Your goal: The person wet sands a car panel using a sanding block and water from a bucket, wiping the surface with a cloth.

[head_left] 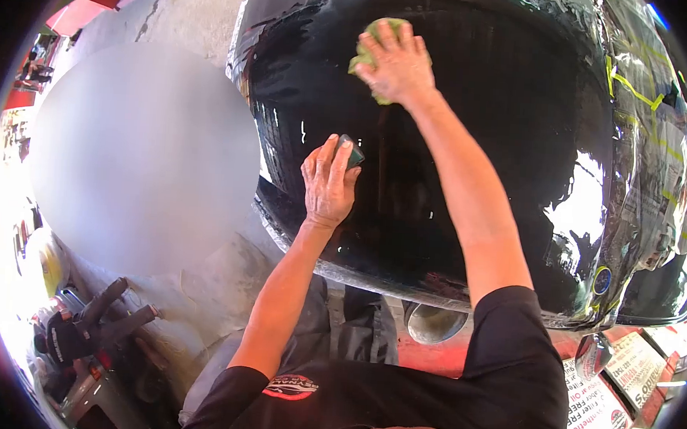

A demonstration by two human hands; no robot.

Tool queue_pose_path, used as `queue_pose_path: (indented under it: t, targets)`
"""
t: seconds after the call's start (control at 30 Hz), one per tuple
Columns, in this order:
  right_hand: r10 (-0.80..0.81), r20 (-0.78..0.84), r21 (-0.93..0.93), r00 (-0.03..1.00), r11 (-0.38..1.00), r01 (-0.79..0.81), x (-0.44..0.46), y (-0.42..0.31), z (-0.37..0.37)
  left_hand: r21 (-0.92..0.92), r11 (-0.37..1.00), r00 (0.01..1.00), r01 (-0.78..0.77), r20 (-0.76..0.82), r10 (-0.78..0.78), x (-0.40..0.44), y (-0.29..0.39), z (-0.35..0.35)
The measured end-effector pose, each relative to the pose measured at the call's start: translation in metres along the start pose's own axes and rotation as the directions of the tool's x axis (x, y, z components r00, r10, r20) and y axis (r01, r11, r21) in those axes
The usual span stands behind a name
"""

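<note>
A glossy black car hood (479, 144), wet-looking with bright reflections, fills the middle of the head view. My right hand (402, 68) lies over a crumpled yellow-green cloth (362, 58) and presses it on the far part of the panel. Closer to me and further left, my left hand (328, 186) grips a small dark block (353, 156) between thumb and fingers, at the panel surface. The block looks like a sanding block; its underside is hidden. Part of the cloth is covered by my right fingers.
Newspaper masking (657, 153) with yellow-green tape covers the car's right side. Below the car's near edge is a round metallic part (435, 322). Dark equipment (93, 326) stands lower left, printed signs (634, 369) lower right. A blurred area covers the left.
</note>
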State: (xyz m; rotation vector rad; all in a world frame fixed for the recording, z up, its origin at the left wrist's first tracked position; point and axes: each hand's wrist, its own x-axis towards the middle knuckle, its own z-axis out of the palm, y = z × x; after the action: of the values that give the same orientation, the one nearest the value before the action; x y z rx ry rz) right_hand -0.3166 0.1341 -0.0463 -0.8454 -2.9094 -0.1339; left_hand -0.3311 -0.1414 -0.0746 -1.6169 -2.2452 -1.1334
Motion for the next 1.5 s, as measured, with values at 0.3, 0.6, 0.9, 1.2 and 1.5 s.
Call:
queue_pose_path:
  t: [0.3,0.6,0.9,1.2,1.5]
  targets:
    - [0.117,0.015,0.098,0.993,0.988,-0.118,-0.104,-0.033,-0.034,-0.074,0.997,1.000,-0.005,0.008,0.006,-0.003,-0.006,-0.004]
    - [0.596,-0.199,0.070,0.778,0.800,-0.595,-0.338,0.111,-0.037,-0.206,0.973,0.988,0.105,0.131,-0.079,0.000,-0.008,-0.013]
    - [0.639,-0.108,-0.114,0.761,0.753,-0.648,-0.345,0.123,-0.034,-0.162,0.979,0.989,0.126,0.103,-0.111,-0.007,-0.009,0.005]
    - [0.618,-0.171,-0.083,0.768,0.767,-0.636,-0.345,0.127,-0.027,-0.113,0.991,0.997,0.069,0.041,-0.065,-0.009,-0.008,0.003]
    - [0.511,-0.223,-0.141,0.830,0.826,-0.546,-0.346,0.138,-0.015,-0.128,0.992,0.999,0.020,0.035,-0.015,-0.005,-0.007,0.002]
